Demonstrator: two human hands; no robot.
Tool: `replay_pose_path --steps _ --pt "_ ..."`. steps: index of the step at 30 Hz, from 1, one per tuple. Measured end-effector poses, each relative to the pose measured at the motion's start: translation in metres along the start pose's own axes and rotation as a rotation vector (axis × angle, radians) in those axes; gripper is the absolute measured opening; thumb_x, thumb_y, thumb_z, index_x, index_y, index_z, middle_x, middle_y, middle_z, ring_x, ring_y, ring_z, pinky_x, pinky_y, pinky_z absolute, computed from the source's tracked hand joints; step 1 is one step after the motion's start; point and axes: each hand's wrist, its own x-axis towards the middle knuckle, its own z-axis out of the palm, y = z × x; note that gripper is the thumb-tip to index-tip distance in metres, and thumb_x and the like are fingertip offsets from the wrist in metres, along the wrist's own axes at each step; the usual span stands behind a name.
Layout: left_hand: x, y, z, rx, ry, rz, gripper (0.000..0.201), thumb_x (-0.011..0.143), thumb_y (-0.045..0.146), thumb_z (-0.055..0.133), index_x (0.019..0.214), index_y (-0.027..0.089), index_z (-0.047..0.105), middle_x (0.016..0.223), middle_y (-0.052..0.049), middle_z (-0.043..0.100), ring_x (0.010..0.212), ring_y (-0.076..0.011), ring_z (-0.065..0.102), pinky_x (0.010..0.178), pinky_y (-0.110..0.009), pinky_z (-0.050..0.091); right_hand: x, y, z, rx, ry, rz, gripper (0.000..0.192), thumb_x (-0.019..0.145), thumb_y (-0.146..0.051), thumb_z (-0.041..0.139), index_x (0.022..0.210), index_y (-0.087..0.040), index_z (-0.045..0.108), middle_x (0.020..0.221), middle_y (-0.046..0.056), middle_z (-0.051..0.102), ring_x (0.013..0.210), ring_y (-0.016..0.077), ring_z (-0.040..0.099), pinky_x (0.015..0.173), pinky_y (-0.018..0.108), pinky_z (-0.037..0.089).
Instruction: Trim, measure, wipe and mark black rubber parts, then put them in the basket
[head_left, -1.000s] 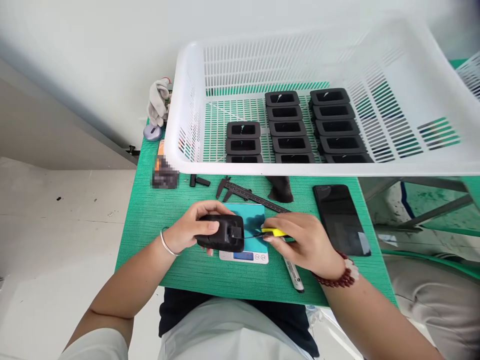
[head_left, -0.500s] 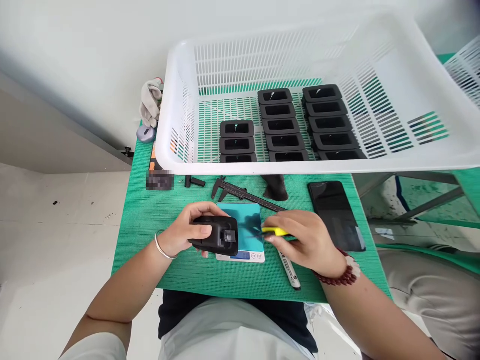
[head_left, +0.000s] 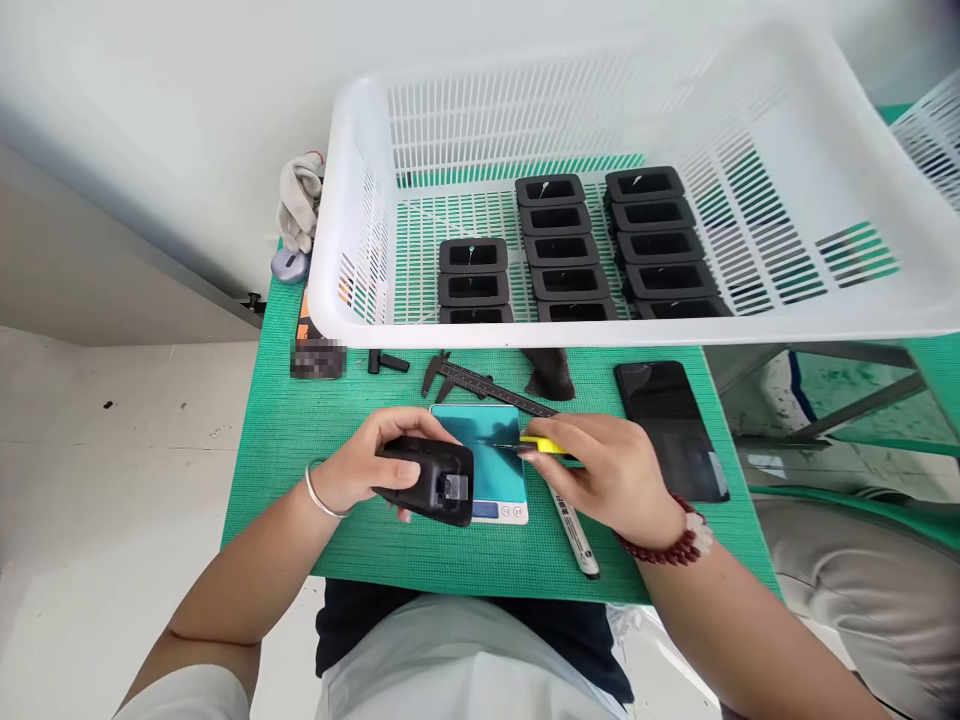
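My left hand [head_left: 373, 467] is closed around a black molded plastic housing [head_left: 431, 480], thumb on top, over the left part of a small digital scale [head_left: 499, 470] with a blue-green plate. A squarish opening shows near the housing's right end. In my right hand [head_left: 611, 470] is a yellow utility knife [head_left: 544, 444], pinched between thumb and fingers. Its thin blade points left over the scale, apart from the housing. Under the right hand lies a white marker pen [head_left: 576, 535], its upper end hidden by the hand.
A white plastic basket [head_left: 510, 332] behind the scale holds several black frame-like parts [head_left: 559, 252] in rows. Black calipers [head_left: 480, 380], a dark cloth-like item [head_left: 549, 374] and a smartphone [head_left: 673, 430] lie on the green mat [head_left: 360, 550]. A grey glove [head_left: 298, 200] is at left.
The housing has tilted, its right end dropping slightly toward me. The knife has turned so that its blade shows more clearly, pointing left; my right hand has shifted slightly left.
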Motion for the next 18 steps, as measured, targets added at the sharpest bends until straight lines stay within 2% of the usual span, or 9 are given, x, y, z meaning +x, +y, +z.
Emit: replay_pose_path --steps 3,7,10,12,18 --pt "0.0016 -0.0004 0.0007 -0.022 0.025 0.043 0.045 0.068 0.044 0.081 0.104 0.017 0.07 0.089 -0.006 0.072 0.056 -0.0152 0.069 0.038 -0.019 0.055 -0.0006 -0.001 -0.0006 0.014 0.006 -0.017 0.014 0.097 -0.03 0.051 0.093 -0.018 0.059 0.066 0.001 0.066 0.053 0.012 0.057 0.051 0.025 0.038" --pt "0.0025 -0.0003 -0.0003 0.013 0.134 0.101 0.043 0.068 0.042 0.081 0.101 0.018 0.071 0.088 -0.004 0.072 0.054 -0.015 0.069 0.037 -0.02 0.055 -0.002 -0.0025 -0.0015 0.024 0.014 -0.018 0.015 0.097 -0.03 0.05 0.092 -0.018 0.059 0.066 0.001 0.065 0.053 0.0115 0.056 0.051 0.026 0.037" --pt "0.0021 0.0011 -0.0025 0.061 0.179 0.115 0.042 0.067 0.041 0.082 0.1 0.018 0.071 0.089 -0.004 0.072 0.055 -0.0155 0.069 0.038 -0.021 0.056 -0.0028 -0.0021 -0.0012 -0.004 -0.018 -0.084 0.015 0.097 -0.031 0.052 0.093 -0.018 0.059 0.066 0.001 0.065 0.054 0.0122 0.056 0.051 0.026 0.037" --pt "0.0019 0.0026 -0.0039 0.102 0.182 0.111 0.042 0.068 0.041 0.082 0.1 0.017 0.07 0.089 -0.004 0.072 0.055 -0.0154 0.069 0.038 -0.021 0.056 -0.0031 -0.0015 -0.0008 -0.037 -0.036 -0.104 0.015 0.096 -0.031 0.053 0.093 -0.017 0.059 0.067 0.001 0.066 0.054 0.0124 0.057 0.051 0.026 0.037" --pt "0.002 0.0049 -0.0033 0.2 0.11 0.053 0.042 0.07 0.042 0.08 0.102 0.017 0.07 0.087 -0.005 0.072 0.057 -0.014 0.068 0.04 -0.019 0.055 -0.0039 0.0019 -0.0034 -0.142 -0.026 -0.049 0.013 0.094 -0.028 0.056 0.094 -0.016 0.06 0.069 0.002 0.067 0.056 0.0126 0.059 0.051 0.027 0.039"
